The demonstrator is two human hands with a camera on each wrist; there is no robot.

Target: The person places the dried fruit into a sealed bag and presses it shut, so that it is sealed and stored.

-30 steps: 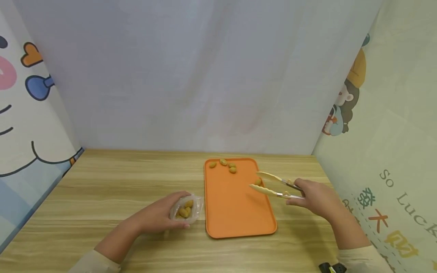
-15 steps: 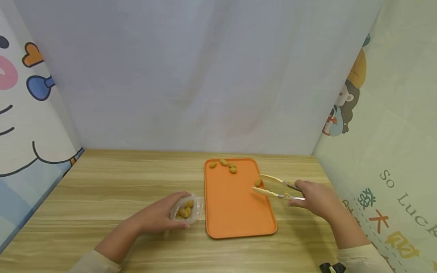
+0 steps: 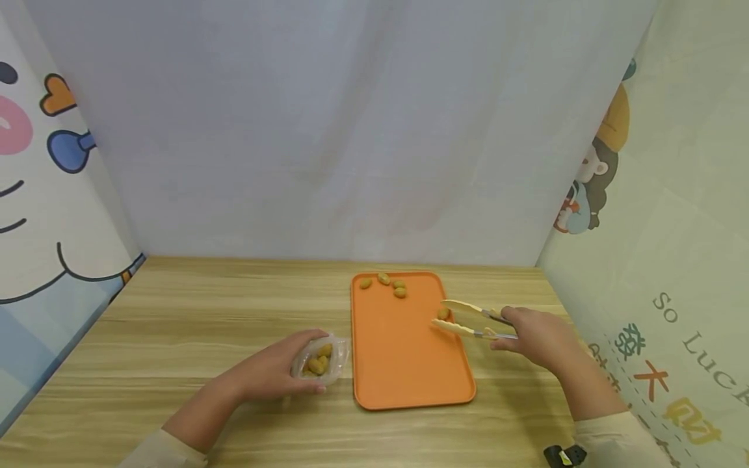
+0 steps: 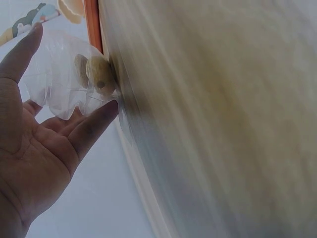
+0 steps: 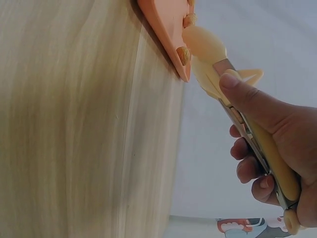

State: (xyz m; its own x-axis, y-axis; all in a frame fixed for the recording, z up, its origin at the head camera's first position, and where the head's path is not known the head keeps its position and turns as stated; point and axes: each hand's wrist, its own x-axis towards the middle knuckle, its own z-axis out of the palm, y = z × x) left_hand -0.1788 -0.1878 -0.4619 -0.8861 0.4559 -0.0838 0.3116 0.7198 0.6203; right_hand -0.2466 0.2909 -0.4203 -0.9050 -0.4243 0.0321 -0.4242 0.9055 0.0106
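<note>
My left hand point(image 3: 272, 367) holds a small clear plastic container point(image 3: 341, 357) from its left side, thumb and fingers spread round it. Inside lie several yellow-brown oval pieces point(image 3: 316, 365) with a slightly wrinkled skin. To the right is an orange tray point(image 3: 404, 364). My right hand point(image 3: 538, 338) grips a pair of tongs point(image 5: 270, 158) with cream-coloured ends and metal arms. The tong tips stand apart over the tray's right rim, on either side of one oval piece point(image 3: 443, 313). In the left wrist view, the pieces show blurred through the container wall.
Several more oval pieces point(image 3: 400, 292) lie near the tray's far edge. The wood-grain table point(image 3: 222, 292) ends at a pale curtain point(image 3: 328, 149) behind. Printed cloths hang at left and right. A small black object point(image 3: 564, 456) is by the right sleeve.
The right hand's tongs have shifted slightly right and nearer, so the lone oval piece shows more fully between the tips. The left hand and container stay in place.
</note>
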